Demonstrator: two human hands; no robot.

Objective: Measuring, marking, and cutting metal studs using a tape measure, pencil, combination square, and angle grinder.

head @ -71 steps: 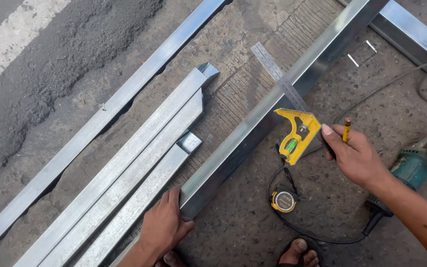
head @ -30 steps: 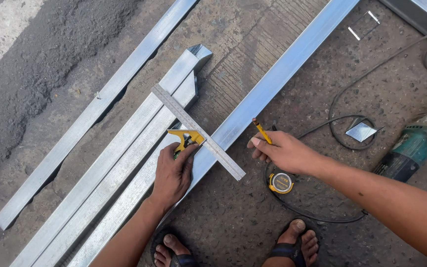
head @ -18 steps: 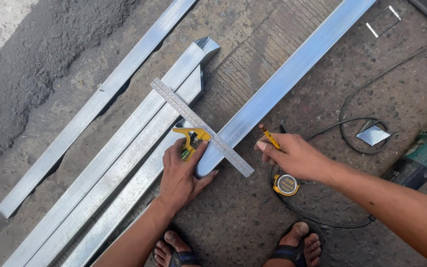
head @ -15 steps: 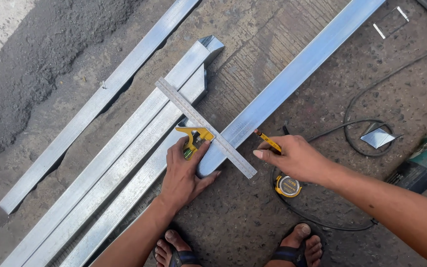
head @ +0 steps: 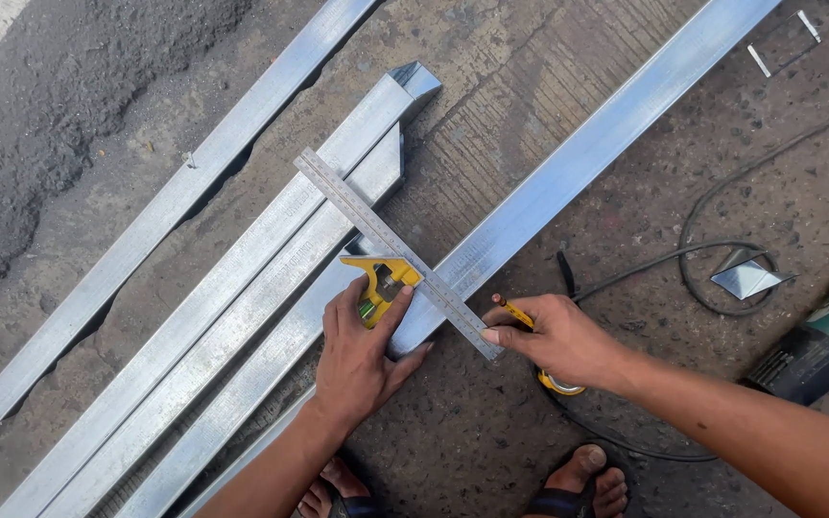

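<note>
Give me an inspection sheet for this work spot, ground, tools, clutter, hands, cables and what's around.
Surface: rough concrete ground, asphalt at upper left.
Job's things: yellow-headed combination square with steel rule laid across long galvanised steel tubes; orange pencil.
Clutter: yellow tape measure partly under the right hand; small shiny metal offcut.
Hands: left hand pressing the square's head; right hand holding the pencil at the rule's end.
Cables: black cable looped on the ground.
Surroundings: green power tool, sandalled feet.

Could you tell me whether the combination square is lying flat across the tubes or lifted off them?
Flat: the combination square lies across the steel tubes, its yellow head pressed down by the left hand.
</note>
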